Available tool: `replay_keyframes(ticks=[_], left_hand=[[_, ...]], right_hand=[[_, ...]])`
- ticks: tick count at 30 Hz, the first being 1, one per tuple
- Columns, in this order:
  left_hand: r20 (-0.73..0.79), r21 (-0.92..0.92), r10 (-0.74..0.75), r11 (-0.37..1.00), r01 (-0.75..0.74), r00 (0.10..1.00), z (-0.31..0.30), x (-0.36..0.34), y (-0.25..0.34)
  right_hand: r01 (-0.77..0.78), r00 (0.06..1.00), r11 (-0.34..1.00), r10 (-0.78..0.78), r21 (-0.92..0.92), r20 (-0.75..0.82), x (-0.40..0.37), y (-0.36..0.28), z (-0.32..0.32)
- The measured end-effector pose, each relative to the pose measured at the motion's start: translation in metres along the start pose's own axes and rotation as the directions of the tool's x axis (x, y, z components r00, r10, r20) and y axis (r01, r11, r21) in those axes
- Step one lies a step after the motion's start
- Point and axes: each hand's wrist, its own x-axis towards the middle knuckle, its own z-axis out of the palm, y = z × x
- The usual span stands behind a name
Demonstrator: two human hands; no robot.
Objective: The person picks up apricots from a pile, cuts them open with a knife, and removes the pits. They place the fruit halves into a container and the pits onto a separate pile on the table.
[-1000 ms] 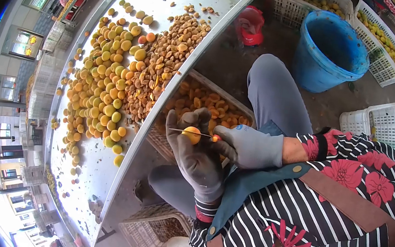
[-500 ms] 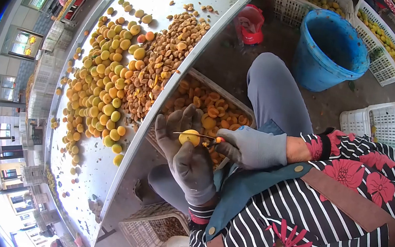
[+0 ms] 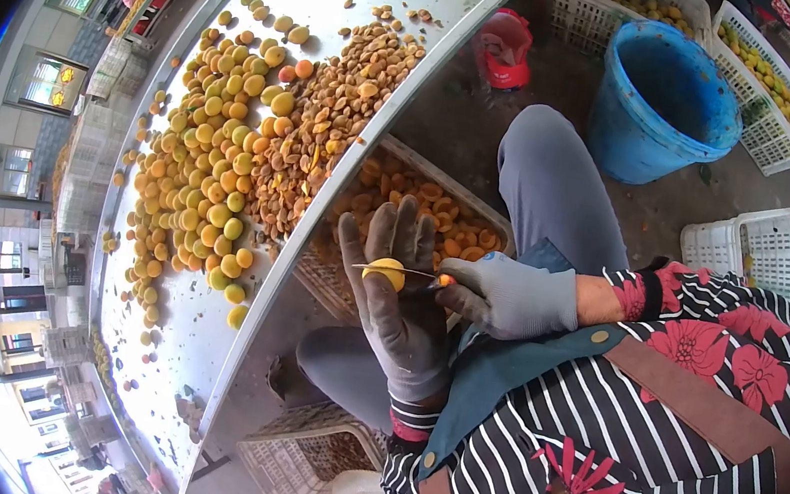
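My left hand [image 3: 401,314], in a grey glove, is palm up with its fingers stretched out and its thumb against a yellow apricot [image 3: 386,269]. The thin blade of a small knife [image 3: 419,274] lies across this apricot. My right hand [image 3: 514,296], gloved too, is closed around the knife's handle, whose orange-red end peeks out near the thumb. Below both hands stands a crate of halved apricots [image 3: 422,200], partly hidden by the left hand.
On the metal table [image 3: 187,359] to the left lie whole apricots [image 3: 205,160] and a heap of brown pits [image 3: 359,70]. A blue bucket [image 3: 654,162], a red scoop-like container [image 3: 506,48] and a white crate [image 3: 768,249] stand on the right. Another crate [image 3: 283,469] sits below.
My left hand's fingers have straightened and shifted slightly right. The apricot and the knife have moved a little to the right, the blade still across the fruit.
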Motion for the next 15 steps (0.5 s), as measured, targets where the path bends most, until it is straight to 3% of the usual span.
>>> replay_keyframes(ticks=[7,11,13,15], left_hand=[[0.103,0.017,-0.161,0.987,0.160,0.982,-0.008,-0.003,0.014],[0.103,0.045,-0.158,0.987,0.154,0.982,-0.008,-0.003,0.017],[0.041,-0.096,-0.072,0.992,0.076,0.997,-0.010,0.001,0.016],[0.046,-0.099,-0.044,0.994,0.048,0.998,-0.014,0.001,0.012]], right_hand=[[-0.006,0.992,0.972,0.034,-0.235,0.118,0.000,0.000,-0.019],[-0.057,0.986,0.972,0.091,-0.227,0.141,0.000,0.002,-0.016],[-0.068,0.989,0.984,0.089,-0.164,0.120,-0.001,0.008,-0.010],[-0.048,0.992,0.991,0.062,-0.123,0.110,-0.003,0.008,-0.008]])
